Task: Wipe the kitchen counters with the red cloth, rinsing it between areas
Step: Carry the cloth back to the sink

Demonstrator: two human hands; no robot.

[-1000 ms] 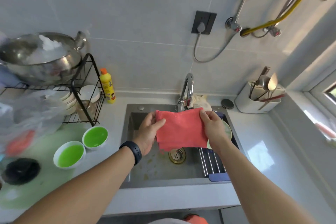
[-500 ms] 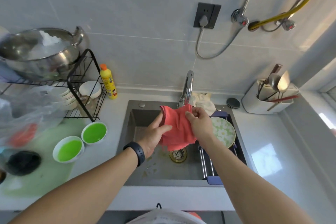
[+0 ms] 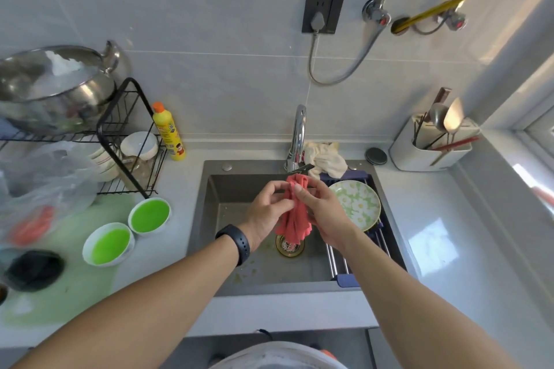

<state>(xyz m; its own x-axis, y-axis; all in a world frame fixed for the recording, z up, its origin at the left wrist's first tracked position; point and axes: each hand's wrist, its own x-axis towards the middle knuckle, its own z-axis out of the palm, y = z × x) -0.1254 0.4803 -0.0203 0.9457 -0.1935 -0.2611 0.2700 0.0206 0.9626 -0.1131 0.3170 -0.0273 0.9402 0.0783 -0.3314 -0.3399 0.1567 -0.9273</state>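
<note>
The red cloth (image 3: 293, 219) is bunched into a narrow hanging bundle over the grey sink (image 3: 239, 275), just below the chrome tap (image 3: 298, 136). My left hand (image 3: 266, 213) pinches its upper left side. My right hand (image 3: 322, 210) grips the cloth from the right, fingers curled round its top. The cloth's lower end dangles above the brass drain (image 3: 289, 246). No water stream is visible from the tap.
A flowered plate (image 3: 356, 204) lies on a roll-up rack at the sink's right. A cream rag (image 3: 325, 159) sits behind the tap. Two green bowls (image 3: 129, 231), a yellow bottle (image 3: 169, 136) and a wire rack (image 3: 126, 141) stand left; a utensil holder (image 3: 428, 147) stands right.
The cloth, held spread flat between both hands a second ago, has been gathered into a narrow bundle as my hands came together over the sink.
</note>
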